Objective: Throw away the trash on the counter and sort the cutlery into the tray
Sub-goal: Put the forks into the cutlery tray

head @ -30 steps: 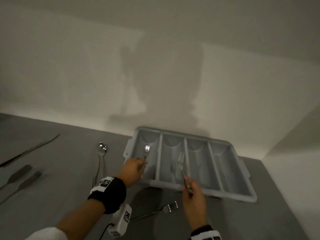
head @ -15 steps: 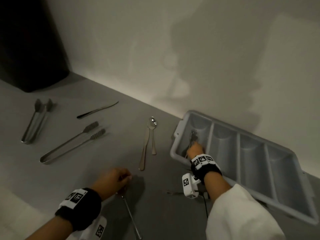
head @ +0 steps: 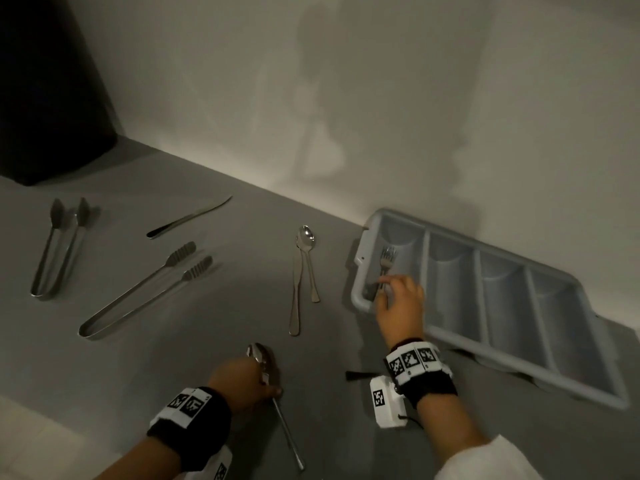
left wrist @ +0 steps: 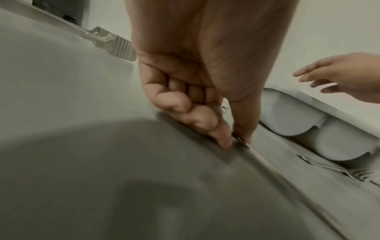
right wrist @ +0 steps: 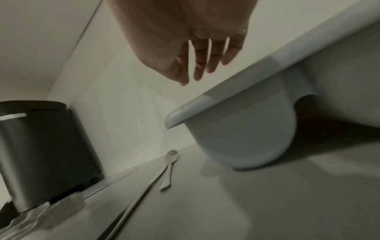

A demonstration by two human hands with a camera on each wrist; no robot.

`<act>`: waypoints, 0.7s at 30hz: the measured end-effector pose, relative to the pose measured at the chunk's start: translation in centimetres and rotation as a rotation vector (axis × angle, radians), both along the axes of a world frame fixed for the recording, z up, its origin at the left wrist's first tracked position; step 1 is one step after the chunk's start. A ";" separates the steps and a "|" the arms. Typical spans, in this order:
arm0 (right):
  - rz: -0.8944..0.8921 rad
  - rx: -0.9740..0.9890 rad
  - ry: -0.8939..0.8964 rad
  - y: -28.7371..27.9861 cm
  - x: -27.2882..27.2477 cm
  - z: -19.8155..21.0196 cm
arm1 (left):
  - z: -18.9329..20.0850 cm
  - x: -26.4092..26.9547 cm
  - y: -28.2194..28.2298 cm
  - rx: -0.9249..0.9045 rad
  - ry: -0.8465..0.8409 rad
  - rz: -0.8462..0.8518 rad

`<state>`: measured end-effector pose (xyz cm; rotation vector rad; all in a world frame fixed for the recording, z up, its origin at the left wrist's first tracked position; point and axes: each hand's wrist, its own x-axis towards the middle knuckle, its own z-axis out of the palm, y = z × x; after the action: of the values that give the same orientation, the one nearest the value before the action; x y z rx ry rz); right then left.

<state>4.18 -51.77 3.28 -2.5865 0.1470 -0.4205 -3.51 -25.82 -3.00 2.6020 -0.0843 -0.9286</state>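
My left hand (head: pixel 265 382) pinches a long spoon (head: pixel 287 434) low over the grey counter; its bowl sticks out past my knuckles. The left wrist view shows thumb and forefinger of that hand (left wrist: pixel 236 141) closed on the spoon (left wrist: pixel 265 160). My right hand (head: pixel 381 285) hovers over the leftmost compartment of the grey cutlery tray (head: pixel 450 299), fingers spread and holding nothing. Two forks (head: pixel 388 258) lie in that compartment. In the right wrist view the right hand (right wrist: pixel 197 71) hangs empty above the tray's rim (right wrist: pixel 226 95).
A spoon (head: pixel 306 237) and a longer utensil (head: pixel 295 306) lie left of the tray. Two tongs (head: pixel 145 292) (head: pixel 59 247) and a knife (head: pixel 188 218) lie further left. A black bin (head: pixel 52 98) stands at the back left. A fork (left wrist: pixel 339 168) lies beside the tray.
Both forks went into the left compartment and were let go. My left hand moved to the counter and took hold of a spoon. The head view has swung left.
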 end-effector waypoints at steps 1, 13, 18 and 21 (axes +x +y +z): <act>0.033 0.010 -0.036 0.3 -1.5 0.0 | 0.1 0.4 -0.1 0.000 -0.022 0.007; -0.331 0.271 0.576 -0.2 -11.0 -6.0 | -0.8 2.9 0.2 -0.212 -0.004 0.177; -0.408 0.219 0.576 -0.2 -10.9 -6.3 | -0.9 2.6 0.7 -0.452 0.008 0.266; -0.484 0.202 0.566 -0.2 -11.0 -6.1 | -0.5 3.5 1.0 -0.541 -0.020 0.252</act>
<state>-6.80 -51.99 -2.81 -2.3809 0.9679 0.1730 -0.05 -24.78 -3.51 2.0628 -0.0086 -0.6753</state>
